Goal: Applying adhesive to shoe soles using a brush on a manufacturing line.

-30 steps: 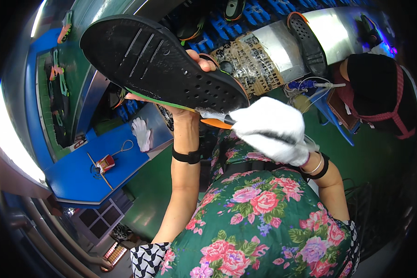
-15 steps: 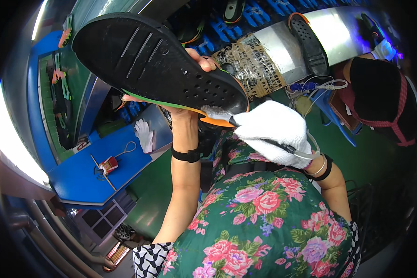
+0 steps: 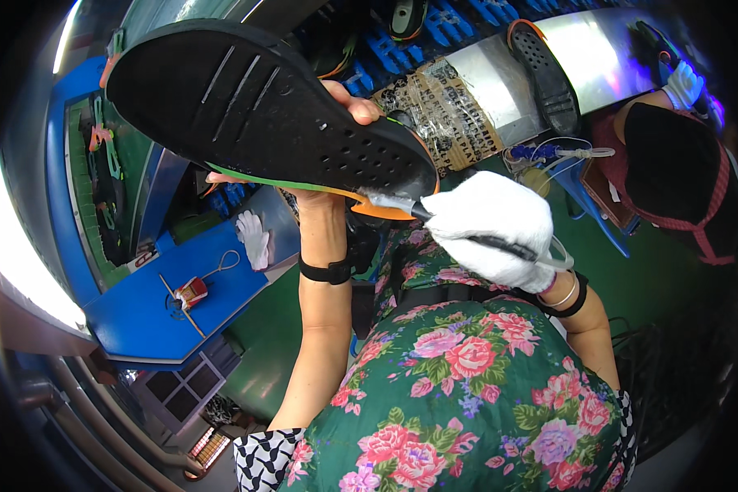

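Note:
A large black shoe sole (image 3: 246, 107), with grooves, small round holes and a green-to-orange edge, is held up tilted in front of me. My left hand (image 3: 353, 105), bare, grips its middle from behind; fingers show above it and the palm below, while the rest is hidden. In my white-gloved right hand (image 3: 492, 230) is a brush (image 3: 389, 201) with pale, wet-looking bristles. Its tip touches the orange edge near the sole's narrower, holed end. The fingers of that hand are wrapped round the handle.
Behind is a metal bench (image 3: 500, 82) with brown taped wrapping and another black sole (image 3: 545, 78). A co-worker (image 3: 672, 156) sits at the right. At left, a blue table (image 3: 139, 312) bears a white glove (image 3: 253, 239) and a small red object (image 3: 190, 293).
The sole has shifted slightly left and up. My right hand has moved a little to the right, the brush staying at the sole's edge. The co-worker's gloved hand has moved slightly.

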`<action>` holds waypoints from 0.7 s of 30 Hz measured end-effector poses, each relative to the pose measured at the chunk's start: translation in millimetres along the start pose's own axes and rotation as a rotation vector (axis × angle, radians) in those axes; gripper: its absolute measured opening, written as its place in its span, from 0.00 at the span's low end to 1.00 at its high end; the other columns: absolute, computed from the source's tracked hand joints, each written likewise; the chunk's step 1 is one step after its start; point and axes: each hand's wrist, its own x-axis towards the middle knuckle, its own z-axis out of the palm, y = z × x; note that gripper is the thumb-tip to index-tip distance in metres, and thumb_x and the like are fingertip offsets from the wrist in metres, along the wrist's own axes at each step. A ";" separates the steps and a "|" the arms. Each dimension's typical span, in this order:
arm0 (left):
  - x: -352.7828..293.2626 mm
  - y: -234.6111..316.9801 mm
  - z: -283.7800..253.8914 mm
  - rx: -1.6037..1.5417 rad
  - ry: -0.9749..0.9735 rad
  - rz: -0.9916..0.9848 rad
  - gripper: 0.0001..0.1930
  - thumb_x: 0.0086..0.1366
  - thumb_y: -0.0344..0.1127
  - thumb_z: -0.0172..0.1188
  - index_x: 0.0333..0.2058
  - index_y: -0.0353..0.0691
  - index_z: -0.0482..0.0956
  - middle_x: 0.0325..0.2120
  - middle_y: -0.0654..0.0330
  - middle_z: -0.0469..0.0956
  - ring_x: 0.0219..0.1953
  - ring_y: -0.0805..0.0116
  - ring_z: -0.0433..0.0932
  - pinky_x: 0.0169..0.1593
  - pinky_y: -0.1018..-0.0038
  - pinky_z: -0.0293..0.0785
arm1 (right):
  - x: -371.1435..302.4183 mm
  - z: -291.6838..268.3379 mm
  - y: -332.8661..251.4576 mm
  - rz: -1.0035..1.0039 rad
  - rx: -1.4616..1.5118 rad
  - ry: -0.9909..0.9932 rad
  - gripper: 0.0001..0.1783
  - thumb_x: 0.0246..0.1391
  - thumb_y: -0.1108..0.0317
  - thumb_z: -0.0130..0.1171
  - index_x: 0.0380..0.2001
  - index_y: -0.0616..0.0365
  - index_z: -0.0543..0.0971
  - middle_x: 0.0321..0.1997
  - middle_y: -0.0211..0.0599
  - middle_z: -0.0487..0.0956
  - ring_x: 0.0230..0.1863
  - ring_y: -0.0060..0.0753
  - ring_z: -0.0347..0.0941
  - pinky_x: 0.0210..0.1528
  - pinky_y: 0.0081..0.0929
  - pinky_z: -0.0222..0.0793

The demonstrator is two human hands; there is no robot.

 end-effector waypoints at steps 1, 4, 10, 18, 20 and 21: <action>-0.6 0.9 -1.0 0.001 0.001 0.001 0.51 0.55 0.76 0.60 0.55 0.27 0.70 0.43 0.42 0.79 0.51 0.49 0.77 0.61 0.57 0.72 | 0.4 0.1 -2.3 0.000 -0.069 -0.006 0.14 0.44 0.76 0.71 0.38 0.56 0.87 0.38 0.38 0.86 0.36 0.38 0.82 0.38 0.32 0.77; -0.5 2.7 -2.7 0.034 0.016 0.015 0.38 0.67 0.63 0.57 0.54 0.28 0.71 0.42 0.43 0.79 0.51 0.50 0.78 0.61 0.58 0.73 | -1.0 0.2 -2.0 -0.078 -0.079 -0.056 0.15 0.43 0.76 0.71 0.38 0.57 0.86 0.40 0.38 0.86 0.37 0.39 0.82 0.39 0.32 0.77; 4.7 3.1 4.1 0.055 -0.033 -0.005 0.31 0.69 0.56 0.58 0.54 0.29 0.71 0.42 0.44 0.79 0.51 0.52 0.77 0.60 0.59 0.73 | -4.1 -1.3 -3.1 -0.080 -0.153 -0.052 0.18 0.41 0.77 0.72 0.40 0.55 0.87 0.42 0.39 0.86 0.37 0.39 0.82 0.39 0.32 0.77; 3.8 4.9 6.9 -0.042 0.051 -0.021 0.64 0.37 0.85 0.62 0.56 0.28 0.70 0.44 0.41 0.79 0.53 0.48 0.75 0.59 0.56 0.74 | -3.8 20.8 -15.2 -0.187 -0.101 -0.096 0.20 0.45 0.77 0.70 0.44 0.52 0.86 0.46 0.40 0.85 0.44 0.40 0.82 0.46 0.34 0.78; 2.6 4.5 4.3 -0.081 0.054 -0.013 0.68 0.33 0.88 0.58 0.57 0.26 0.69 0.47 0.40 0.76 0.52 0.45 0.76 0.55 0.50 0.77 | -3.0 19.8 -17.0 -0.182 -0.092 -0.096 0.20 0.45 0.77 0.70 0.44 0.52 0.86 0.46 0.40 0.85 0.45 0.39 0.82 0.46 0.34 0.78; 3.5 3.7 1.2 -0.123 0.051 -0.013 0.73 0.29 0.92 0.54 0.58 0.25 0.69 0.50 0.39 0.73 0.51 0.42 0.76 0.50 0.44 0.80 | -4.4 15.2 -12.4 -0.168 -0.070 -0.083 0.20 0.44 0.77 0.70 0.44 0.52 0.87 0.45 0.39 0.86 0.45 0.39 0.82 0.45 0.33 0.78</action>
